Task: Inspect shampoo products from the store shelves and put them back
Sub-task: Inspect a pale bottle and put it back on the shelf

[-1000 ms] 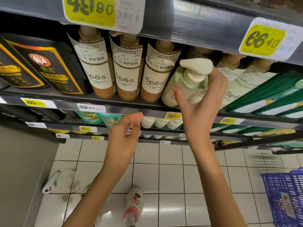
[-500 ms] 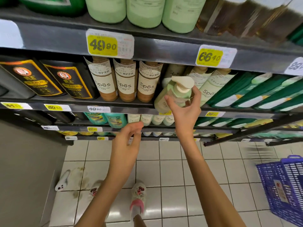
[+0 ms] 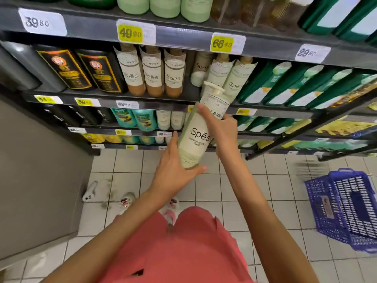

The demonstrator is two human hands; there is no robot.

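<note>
Shampoo bottle (image 3: 195, 137), pale green with "Spēs" printed on its front, is held in the air in front of the shelves, just above the middle of the view. It tilts so that its white pump (image 3: 213, 89) points toward 1 o'clock. The right hand (image 3: 221, 129) has its grip closed round the upper body, thumb across the front label and fingers wrapped behind. The left hand (image 3: 175, 170) cups the base from 7 o'clock, thumb under the bottom and fingers up the far side, so both grips hold the bottle.

The label faces the person, so this looks like the inspecting step, with the return not yet made.

At 12 o'clock from the bottle, the middle shelf (image 3: 163, 103) shows a gap between brown-based Spēs bottles (image 3: 153, 76) at 11 o'clock and matching pale green bottles (image 3: 234, 78) at 1 o'clock. Putting it back probably calls for lifting it upright into that gap. A blue basket (image 3: 344, 207) sits on the tiled floor at 4 o'clock.
</note>
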